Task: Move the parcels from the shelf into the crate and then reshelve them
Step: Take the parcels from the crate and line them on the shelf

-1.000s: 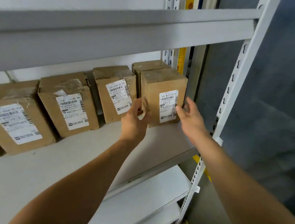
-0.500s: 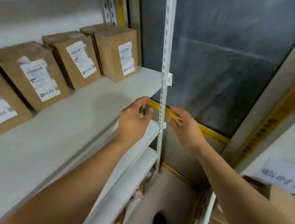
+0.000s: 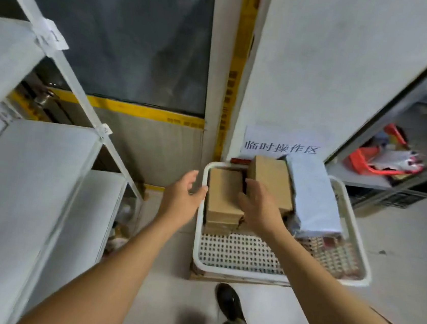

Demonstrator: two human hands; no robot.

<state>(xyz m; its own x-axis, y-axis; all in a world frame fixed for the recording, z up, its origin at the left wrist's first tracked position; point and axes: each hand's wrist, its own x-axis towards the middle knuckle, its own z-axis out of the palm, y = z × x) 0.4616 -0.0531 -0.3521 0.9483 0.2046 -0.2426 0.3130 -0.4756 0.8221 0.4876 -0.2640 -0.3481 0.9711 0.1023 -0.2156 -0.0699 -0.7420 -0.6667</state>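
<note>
A white perforated crate (image 3: 239, 255) stands on the floor by the wall. Inside it lie two brown cardboard parcels, one on the left (image 3: 223, 192) and one further back (image 3: 269, 179), plus a pale blue-grey bag parcel (image 3: 309, 196). My left hand (image 3: 181, 198) hovers open just left of the crate's rim, thumb near the left parcel. My right hand (image 3: 260, 207) is open over the gap between the two brown parcels, fingers spread; whether it touches them is unclear. The white shelf (image 3: 28, 167) at the left shows only bare boards here.
A paper sign (image 3: 280, 147) is stuck on the wall behind the crate. Yellow tape (image 3: 143, 110) edges a dark panel. Another rack at the right holds red clutter (image 3: 378, 156). My shoe (image 3: 229, 303) stands on the floor in front of the crate.
I have turned from the shelf down to the crate. Both hands let go of the shelved parcel and moved, empty, over the crate's parcels.
</note>
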